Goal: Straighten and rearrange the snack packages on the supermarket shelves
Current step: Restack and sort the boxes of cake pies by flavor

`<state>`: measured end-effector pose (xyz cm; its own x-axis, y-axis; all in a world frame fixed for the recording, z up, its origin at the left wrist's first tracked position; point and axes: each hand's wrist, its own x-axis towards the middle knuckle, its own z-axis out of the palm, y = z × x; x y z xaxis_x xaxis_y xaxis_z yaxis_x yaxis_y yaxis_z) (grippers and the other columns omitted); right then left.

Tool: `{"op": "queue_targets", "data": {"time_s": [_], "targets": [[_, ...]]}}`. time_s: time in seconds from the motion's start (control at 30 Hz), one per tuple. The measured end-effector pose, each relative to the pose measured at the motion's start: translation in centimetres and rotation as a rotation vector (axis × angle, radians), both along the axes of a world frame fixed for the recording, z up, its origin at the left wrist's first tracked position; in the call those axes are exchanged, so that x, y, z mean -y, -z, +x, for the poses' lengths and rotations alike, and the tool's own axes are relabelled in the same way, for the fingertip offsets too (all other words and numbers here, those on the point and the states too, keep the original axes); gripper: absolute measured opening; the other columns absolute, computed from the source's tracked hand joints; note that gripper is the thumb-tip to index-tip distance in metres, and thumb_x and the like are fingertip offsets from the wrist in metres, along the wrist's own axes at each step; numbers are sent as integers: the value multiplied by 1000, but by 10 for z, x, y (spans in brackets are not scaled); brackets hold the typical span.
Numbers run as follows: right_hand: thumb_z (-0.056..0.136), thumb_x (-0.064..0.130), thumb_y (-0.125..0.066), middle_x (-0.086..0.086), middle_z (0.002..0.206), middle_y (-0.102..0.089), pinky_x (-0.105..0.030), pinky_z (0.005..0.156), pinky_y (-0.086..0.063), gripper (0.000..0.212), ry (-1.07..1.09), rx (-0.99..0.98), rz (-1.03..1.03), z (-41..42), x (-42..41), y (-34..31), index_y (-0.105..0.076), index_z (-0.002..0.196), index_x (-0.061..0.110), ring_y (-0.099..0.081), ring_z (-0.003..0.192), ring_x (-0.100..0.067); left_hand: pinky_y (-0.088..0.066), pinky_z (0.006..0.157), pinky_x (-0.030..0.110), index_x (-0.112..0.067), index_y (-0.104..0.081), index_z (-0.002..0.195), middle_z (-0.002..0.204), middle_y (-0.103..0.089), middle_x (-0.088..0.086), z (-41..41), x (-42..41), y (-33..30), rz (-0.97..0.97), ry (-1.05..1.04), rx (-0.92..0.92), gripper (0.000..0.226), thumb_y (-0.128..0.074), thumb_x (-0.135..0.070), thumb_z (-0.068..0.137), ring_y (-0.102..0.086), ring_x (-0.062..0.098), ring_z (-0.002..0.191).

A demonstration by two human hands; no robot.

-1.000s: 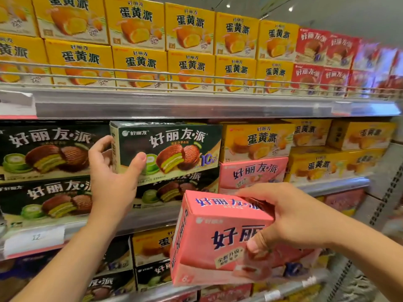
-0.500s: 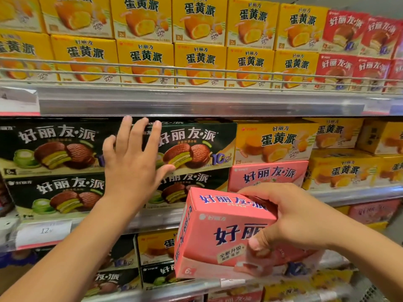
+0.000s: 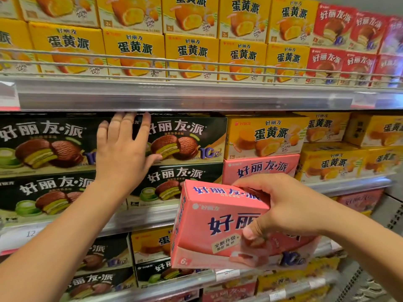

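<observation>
My right hand [image 3: 281, 208] grips a pink snack box [image 3: 216, 227] by its top and front, held in front of the middle shelf and tilted slightly. My left hand [image 3: 122, 153] lies flat, fingers spread, against the face of the upper dark green box [image 3: 187, 140] on the middle shelf, which stands flush in its row. Under it sits a second dark green box [image 3: 174, 184]. To the right, another pink box [image 3: 261, 167] rests on the shelf beneath a yellow box [image 3: 266, 136].
The top shelf holds rows of yellow boxes [image 3: 192, 51] and red boxes [image 3: 327, 59] behind a wire rail [image 3: 196, 62]. More dark green boxes [image 3: 41, 147] fill the left of the middle shelf, yellow ones [image 3: 333, 162] the right. The lower shelf [image 3: 152, 221] carries mixed boxes.
My left hand let go of the upper dark green box's edge and now presses flat on its front; the box went back flush with the row. The pink box stays in my right hand.
</observation>
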<state>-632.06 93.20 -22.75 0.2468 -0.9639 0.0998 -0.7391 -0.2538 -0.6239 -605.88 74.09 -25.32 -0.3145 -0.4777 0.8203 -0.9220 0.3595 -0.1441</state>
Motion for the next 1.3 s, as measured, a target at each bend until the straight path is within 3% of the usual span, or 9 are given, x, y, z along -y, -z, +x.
{"op": "queue_targets", "data": {"time_s": [0.43,0.57,0.63,0.7,0.8,0.87,1.0,1.13,1.3], "targets": [[62,28,-88,22,94,-71,-13,60,-49,55,61,-65,8,10,0,2,-63,106,49,-69,78,0,-20,108,65,-6,-40,144,133,-38,32,9,5,-5,-19,86,44,96,-84,-43,67,-31,50,127],[63,22,-87,14,92,-74,-39,63,-61,54,116,-37,41,10,1,3,-64,106,44,-72,72,-15,-21,112,59,-1,-41,144,141,-39,32,10,-17,1,-47,192,-11,69,-62,-41,91,-29,49,136],[64,21,-87,11,88,-74,-46,65,-60,49,145,-52,44,9,2,1,-65,105,39,-72,69,-20,-28,113,42,-7,-47,141,144,-44,20,3,-46,18,88,454,-218,60,-45,-47,96,-36,33,138],[63,24,-87,12,86,-74,-47,67,-60,48,183,-102,23,6,4,-4,-66,105,34,-71,69,-15,-36,105,23,-37,-42,141,143,-45,-8,-11,-83,35,493,745,-493,60,-40,-69,90,-42,5,131],[63,27,-88,14,86,-74,-45,70,-60,50,246,-135,-4,0,5,-11,-66,107,35,-71,71,-12,-50,98,35,-61,-22,139,139,-44,-28,-36,-109,56,1071,837,-683,95,-60,-89,57,-52,-3,118],[62,27,-88,13,87,-75,-46,69,-60,52,264,-142,-23,-5,6,-14,-66,109,37,-72,71,-15,-53,94,40,-57,-29,139,129,-56,-28,-47,-106,67,1145,870,-726,101,-74,-80,52,-61,0,111],[63,33,-87,16,94,-74,-40,75,-59,61,242,-218,-52,-22,11,-13,-61,118,39,-71,78,-8,-60,76,33,-62,-51,114,113,-67,-24,-65,-100,73,1170,914,-813,72,-81,-71,50,-68,3,98],[71,76,-53,8,150,-44,-25,110,-29,91,240,-459,-224,-68,26,-23,-37,148,31,-42,134,-8,-61,74,38,-50,-60,109,110,-72,-11,-79,-96,89,1210,897,-1006,72,-88,-64,44,-71,14,97],[80,70,-39,-9,154,-35,-44,118,-24,91,413,-624,-546,-154,63,-30,-32,150,13,-30,143,-26,-59,71,27,-36,-62,116,107,-74,-8,-106,-104,122,1241,745,-1125,69,-89,-43,54,-71,12,94]]}}
